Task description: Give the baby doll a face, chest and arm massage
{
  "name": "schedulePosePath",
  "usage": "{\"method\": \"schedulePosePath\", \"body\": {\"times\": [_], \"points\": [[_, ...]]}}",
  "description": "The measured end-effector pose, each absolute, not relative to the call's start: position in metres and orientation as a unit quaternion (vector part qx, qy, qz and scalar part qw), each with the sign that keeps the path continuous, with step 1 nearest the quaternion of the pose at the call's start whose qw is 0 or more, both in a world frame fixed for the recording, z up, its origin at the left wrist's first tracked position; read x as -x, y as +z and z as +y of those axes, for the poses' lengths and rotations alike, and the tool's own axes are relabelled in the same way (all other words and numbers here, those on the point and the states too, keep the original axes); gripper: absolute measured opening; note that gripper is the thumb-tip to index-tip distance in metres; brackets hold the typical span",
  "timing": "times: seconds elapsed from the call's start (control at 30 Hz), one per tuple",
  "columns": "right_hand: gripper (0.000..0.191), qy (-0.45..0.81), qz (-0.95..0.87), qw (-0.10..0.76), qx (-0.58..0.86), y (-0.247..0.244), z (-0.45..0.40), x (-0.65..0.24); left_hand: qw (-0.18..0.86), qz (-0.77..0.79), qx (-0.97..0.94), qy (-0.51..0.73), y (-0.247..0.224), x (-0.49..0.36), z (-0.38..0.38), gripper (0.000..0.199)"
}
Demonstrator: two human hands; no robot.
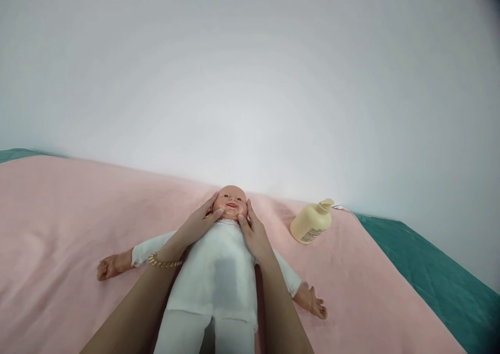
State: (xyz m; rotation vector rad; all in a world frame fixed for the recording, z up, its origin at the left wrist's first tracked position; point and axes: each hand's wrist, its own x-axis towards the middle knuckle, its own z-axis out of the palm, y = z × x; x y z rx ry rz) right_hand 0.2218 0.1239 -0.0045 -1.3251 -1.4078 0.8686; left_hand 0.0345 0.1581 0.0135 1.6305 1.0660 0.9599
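A baby doll [195, 270] with a white cloth body lies on its back, its head towards the wall and its arms spread out to both sides. My left hand [197, 224] cups the left side of the doll's head, with the thumb on its cheek near the chin. On the opposite side my right hand [255, 237] holds the head the same way, fingers along the side and thumb by the jaw. The back of the head is hidden. A bracelet [164, 262] circles my left wrist.
A yellow pump bottle [310, 224] stands to the right of the doll. Pink cloth [70, 208] lies under everything, over a green cover [425, 260] that shows at the right and far left. A pale wall [250, 83] rises behind.
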Motion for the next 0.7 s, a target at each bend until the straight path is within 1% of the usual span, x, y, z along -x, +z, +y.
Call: {"method": "schedulePosePath", "body": {"times": [0.2, 0.3, 0.47, 0.7], "points": [[0.088, 0.346, -0.563, 0.486, 0.572, 0.001, 0.121, -0.211, 0.483, 0.439, -0.636, 0.412, 0.010, -0.041, 0.159, 0.087], [0.089, 0.327, -0.549, 0.493, 0.590, 0.002, 0.119, -0.206, 0.486, 0.433, -0.626, 0.430, 0.007, -0.044, 0.160, 0.087], [0.083, 0.304, -0.547, 0.497, 0.601, 0.002, 0.118, -0.204, 0.463, 0.450, -0.627, 0.436, 0.007, -0.045, 0.159, 0.083], [0.076, 0.298, -0.566, 0.491, 0.591, -0.003, 0.123, -0.210, 0.473, 0.446, -0.635, 0.416, 0.006, -0.041, 0.160, 0.085]]}}
